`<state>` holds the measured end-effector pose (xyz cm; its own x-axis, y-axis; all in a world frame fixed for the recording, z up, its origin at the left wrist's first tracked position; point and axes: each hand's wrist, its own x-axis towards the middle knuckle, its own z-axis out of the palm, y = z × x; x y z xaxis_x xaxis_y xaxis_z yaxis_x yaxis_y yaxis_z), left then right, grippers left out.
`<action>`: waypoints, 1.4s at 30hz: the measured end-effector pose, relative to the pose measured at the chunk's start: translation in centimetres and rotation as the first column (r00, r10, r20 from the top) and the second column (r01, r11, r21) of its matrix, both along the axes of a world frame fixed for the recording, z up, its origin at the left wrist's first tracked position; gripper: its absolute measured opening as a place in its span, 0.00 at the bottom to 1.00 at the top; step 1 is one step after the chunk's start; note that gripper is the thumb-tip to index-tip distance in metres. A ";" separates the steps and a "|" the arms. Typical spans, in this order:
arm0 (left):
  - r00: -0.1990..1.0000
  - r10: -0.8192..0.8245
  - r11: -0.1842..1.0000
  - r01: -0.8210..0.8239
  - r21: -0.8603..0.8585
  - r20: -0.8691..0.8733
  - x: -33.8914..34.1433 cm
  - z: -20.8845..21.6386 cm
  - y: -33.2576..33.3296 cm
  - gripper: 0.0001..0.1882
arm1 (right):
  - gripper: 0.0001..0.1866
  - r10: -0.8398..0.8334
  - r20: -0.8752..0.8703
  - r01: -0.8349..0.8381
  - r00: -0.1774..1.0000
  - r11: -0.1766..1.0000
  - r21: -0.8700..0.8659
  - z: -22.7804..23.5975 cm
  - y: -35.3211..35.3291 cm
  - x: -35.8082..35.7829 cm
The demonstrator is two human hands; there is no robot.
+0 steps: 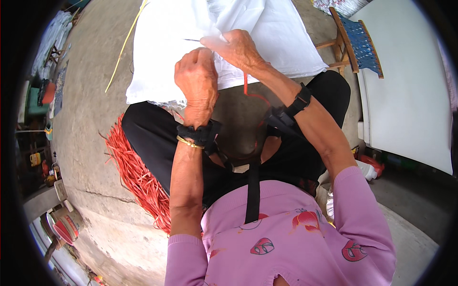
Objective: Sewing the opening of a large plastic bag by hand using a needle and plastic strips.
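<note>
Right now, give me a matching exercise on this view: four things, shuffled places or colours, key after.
Column 1
1. Large sheet
2. Bundle of strips
3. Wooden-framed stool
4. Thin needle-like tool

Column 2
A. Partly blue, off to the right side of the picture
B. Dark, at the fingertips of the right hand
C. White, beneath the right hand and the left hand
D. Red, beside the left leg

Pairs: 1-C, 2-D, 3-A, 4-B

I get the white cloth (281, 45) cut off; over it, the left hand (195, 78) hides its fingertips, the right hand (238, 50) looks blurred, a thin dark piece (192, 40) too small to identify.
</note>
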<state>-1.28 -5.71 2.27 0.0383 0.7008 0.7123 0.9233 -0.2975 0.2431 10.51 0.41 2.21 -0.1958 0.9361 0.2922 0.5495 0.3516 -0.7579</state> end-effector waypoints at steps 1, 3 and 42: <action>0.999 0.005 0.999 -0.006 0.037 0.035 -0.8 0.3 -0.2 0.08 | 0.30 0.002 -0.003 -0.002 1.000 1.000 -0.002 0.2 0.0 0.3; 0.988 0.110 0.993 -0.104 -0.058 0.106 -3.0 1.2 -0.8 0.15 | 0.28 0.109 -0.087 -0.103 0.990 0.992 0.069 0.9 0.1 1.4; 0.788 0.373 0.919 -0.242 -0.311 0.490 -3.5 -1.2 0.4 0.14 | 0.31 0.108 0.500 -0.240 0.859 0.948 0.208 4.0 0.2 1.9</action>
<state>-4.78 -5.34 1.11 -0.5429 0.7487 0.3803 0.6614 0.1021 0.7431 12.36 0.66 6.18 -0.5248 0.7795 0.3420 0.7305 0.6187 -0.2891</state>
